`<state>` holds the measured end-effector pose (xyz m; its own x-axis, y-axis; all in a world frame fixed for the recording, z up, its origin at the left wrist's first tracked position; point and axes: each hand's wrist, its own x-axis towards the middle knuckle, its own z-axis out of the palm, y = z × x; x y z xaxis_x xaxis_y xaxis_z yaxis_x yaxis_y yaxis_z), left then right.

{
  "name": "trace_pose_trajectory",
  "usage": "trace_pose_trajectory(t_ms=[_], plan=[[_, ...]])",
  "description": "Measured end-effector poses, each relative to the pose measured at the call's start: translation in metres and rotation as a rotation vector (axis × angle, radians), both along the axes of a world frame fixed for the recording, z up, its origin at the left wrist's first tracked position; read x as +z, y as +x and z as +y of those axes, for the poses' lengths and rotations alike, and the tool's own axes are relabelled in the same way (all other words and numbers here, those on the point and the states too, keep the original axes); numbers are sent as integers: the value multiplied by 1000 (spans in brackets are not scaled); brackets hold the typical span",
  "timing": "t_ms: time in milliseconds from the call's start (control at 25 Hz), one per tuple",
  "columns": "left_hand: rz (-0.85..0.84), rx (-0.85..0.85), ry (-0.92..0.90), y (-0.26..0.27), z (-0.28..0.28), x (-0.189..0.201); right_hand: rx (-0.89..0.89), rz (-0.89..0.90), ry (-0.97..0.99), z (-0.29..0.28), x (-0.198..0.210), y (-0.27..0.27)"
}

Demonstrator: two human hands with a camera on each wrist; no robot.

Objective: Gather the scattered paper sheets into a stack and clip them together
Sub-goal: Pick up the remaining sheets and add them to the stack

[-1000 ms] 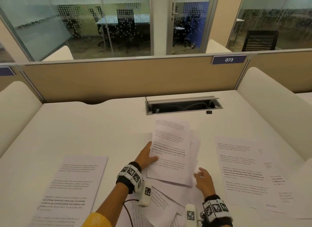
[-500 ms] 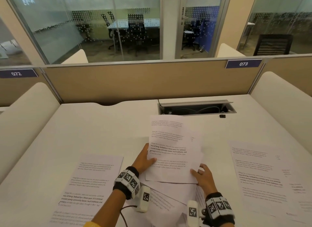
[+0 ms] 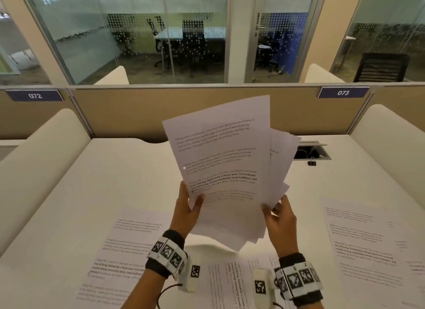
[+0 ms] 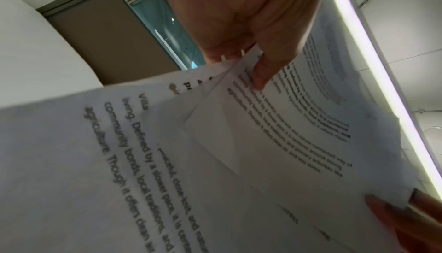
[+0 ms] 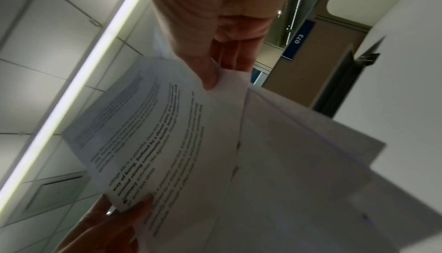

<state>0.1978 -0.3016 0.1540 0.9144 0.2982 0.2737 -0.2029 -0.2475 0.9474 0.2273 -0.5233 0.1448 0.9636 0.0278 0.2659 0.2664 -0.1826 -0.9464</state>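
Observation:
I hold a loose bundle of printed paper sheets point(image 3: 220, 161) up in the air above the white desk point(image 3: 119, 175), fanned and uneven. My left hand point(image 3: 188, 207) pinches the bundle's lower left edge, thumb on the front page point(image 4: 299, 124). My right hand point(image 3: 279, 214) pinches the lower right corner, thumb on top of the bundle point(image 5: 167, 134). More printed sheets lie flat on the desk: one at the left point(image 3: 122, 258), one at the right point(image 3: 368, 244), several under my wrists point(image 3: 230, 283). A small black binder clip point(image 3: 311, 163) sits by the cable tray.
An open cable tray point(image 3: 312, 151) is sunk into the desk at the back right. A tan partition point(image 3: 138, 110) with labels 072 and 073 closes the far side. Cream padded dividers point(image 3: 43, 152) flank the desk left and right.
Both hands have lifted the bundle off the desk and tilted it upright; a second ago it lay flat with my hands gathering it. My head has turned slightly left and up.

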Motion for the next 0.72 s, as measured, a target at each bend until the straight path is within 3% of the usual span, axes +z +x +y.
trace_pose_trajectory(t_ms=[200,520,720], plan=[[-80,34,-24,-6,-1,1,46,-56,18,6,11,0],[26,0,-17,-7,-11,-19,80,83,46,10,-14,-2],[-36,33,-26,-4,-19,2,35,17,59,9,2,-3]])
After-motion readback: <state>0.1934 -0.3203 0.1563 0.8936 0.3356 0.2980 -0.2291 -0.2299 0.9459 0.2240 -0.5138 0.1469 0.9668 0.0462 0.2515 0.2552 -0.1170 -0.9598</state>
